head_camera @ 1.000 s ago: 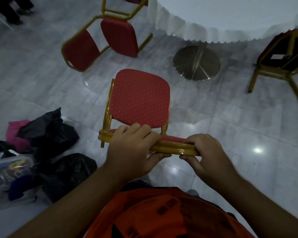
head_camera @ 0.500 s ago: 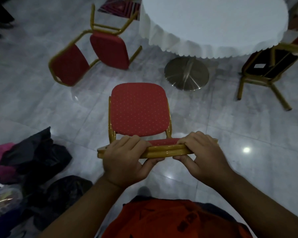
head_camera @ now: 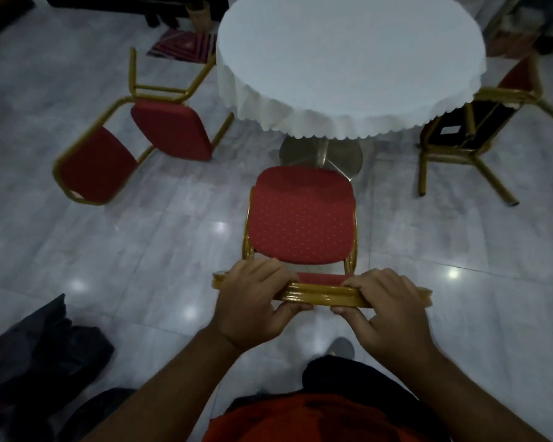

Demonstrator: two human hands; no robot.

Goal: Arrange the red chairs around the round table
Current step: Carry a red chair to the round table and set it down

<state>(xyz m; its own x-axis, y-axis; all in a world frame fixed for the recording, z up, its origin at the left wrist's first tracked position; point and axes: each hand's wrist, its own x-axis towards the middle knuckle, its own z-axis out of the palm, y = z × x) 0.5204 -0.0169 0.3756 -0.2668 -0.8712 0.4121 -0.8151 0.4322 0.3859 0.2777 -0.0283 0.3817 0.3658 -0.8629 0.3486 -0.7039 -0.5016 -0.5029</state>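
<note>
A red chair (head_camera: 300,215) with a gold frame stands upright in front of me, its seat facing the round table (head_camera: 348,59) with a white cloth. My left hand (head_camera: 253,301) and my right hand (head_camera: 383,311) both grip the gold top rail of its backrest. A second red chair (head_camera: 134,145) lies tipped over on the floor to the left of the table. A third chair (head_camera: 463,132) lies overturned at the table's right side, showing its dark underside and gold legs.
The table's round metal base (head_camera: 323,154) sits just beyond the held chair's seat. Dark bags and clothes (head_camera: 39,352) are piled on the floor at my lower left. A patterned mat (head_camera: 182,46) lies behind the tipped chair.
The held chair has moved forward toward the table; its seat now reaches the metal base. Both hands keep their grip on the backrest rail.
</note>
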